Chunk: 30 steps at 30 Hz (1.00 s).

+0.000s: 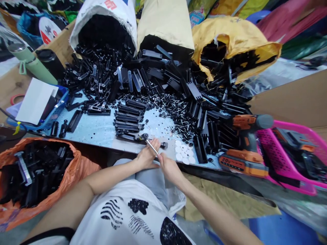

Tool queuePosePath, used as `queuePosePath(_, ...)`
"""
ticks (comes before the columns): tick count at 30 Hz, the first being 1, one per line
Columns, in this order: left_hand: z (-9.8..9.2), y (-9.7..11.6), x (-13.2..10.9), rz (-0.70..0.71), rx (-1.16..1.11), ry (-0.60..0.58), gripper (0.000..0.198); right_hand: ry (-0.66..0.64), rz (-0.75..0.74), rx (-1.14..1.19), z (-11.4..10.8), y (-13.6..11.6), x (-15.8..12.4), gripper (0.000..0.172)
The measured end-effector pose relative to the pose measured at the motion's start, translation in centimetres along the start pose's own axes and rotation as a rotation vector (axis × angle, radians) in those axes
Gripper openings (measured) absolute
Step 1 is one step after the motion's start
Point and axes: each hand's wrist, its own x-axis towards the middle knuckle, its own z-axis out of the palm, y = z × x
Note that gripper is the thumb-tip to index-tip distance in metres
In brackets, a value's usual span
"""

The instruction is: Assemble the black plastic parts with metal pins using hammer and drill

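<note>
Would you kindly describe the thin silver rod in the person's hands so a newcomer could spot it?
Find the pale blue table strewn with black plastic parts and go to the middle of its near edge, where the left hand and right hand meet. The thin silver metal rod slants between their fingers, bright and needle-slim beside the chunky black pieces.

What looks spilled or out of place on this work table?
Black parts spill from three tipped sacks in a loose heap over the table. The orange drill lies on its side at the table's right edge, beside the pink basket. The right hand pinches a thin metal rod; nothing else stands out.
</note>
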Motion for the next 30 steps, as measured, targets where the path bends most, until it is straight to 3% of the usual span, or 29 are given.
queuePosePath(3, -1.3, -0.2, -0.1, 0.031, -0.034, -0.004, 0.102, -0.015, 0.07, -0.099, 0.1, 2.0, 1.7, 0.045)
queuePosePath(5, -3.4, -1.2, -0.6, 0.02, -0.035, 0.036, 0.084, 0.099, 0.135, -0.198, -1.4, 3.6, 2.6, 0.047)
queuePosePath(7, -6.1, -3.0, -1.7, -0.146, -0.009, 0.156, 0.061, 0.271, 0.114, -0.324, -2.6, 4.7, 3.4, 0.044)
queuePosePath(9, -8.7, -5.3, -3.3, -0.434, 0.043, 0.294, 0.048, 0.395, -0.064, -0.4, -2.7, 4.8, 4.5, 0.044)
queuePosePath(12, -11.0, -7.8, -5.8, -0.526, 0.036, 0.23, 0.048, 0.307, -0.46, -0.413, -0.9, 3.1, 6.4, 0.05)
queuePosePath(15, -11.0, -8.5, -6.8, -0.369, -0.005, 0.171, 0.042, 0.126, -0.615, -0.456, 0.7, 0.8, 7.9, 0.034)
queuePosePath(17, -10.2, -8.5, -6.5, -0.212, -0.022, 0.157, 0.053, 0.09, -0.634, -0.496, 0.6, -0.3, 7.9, 0.026)
queuePosePath(19, -9.1, -8.5, -5.6, -0.102, -0.056, 0.127, 0.068, 0.115, -0.658, -0.518, -0.5, -1.0, 6.9, 0.022)
queuePosePath(23, -7.4, -8.2, -4.2, -0.064, -0.139, 0.154, 0.051, 0.166, -0.687, -0.561, -3.8, -2.0, 4.4, 0.026)
queuePosePath(26, -7.2, -7.7, -3.2, -0.015, -0.142, 0.193, 0.051, 0.168, -0.653, -0.584, -5.0, -0.9, 3.6, 0.028)
queuePosePath(30, -7.8, -7.6, 1.1, -0.053, -0.031, 0.162, 0.042, 0.16, -0.585, -0.484, -3.1, 3.5, 4.1, 0.027)
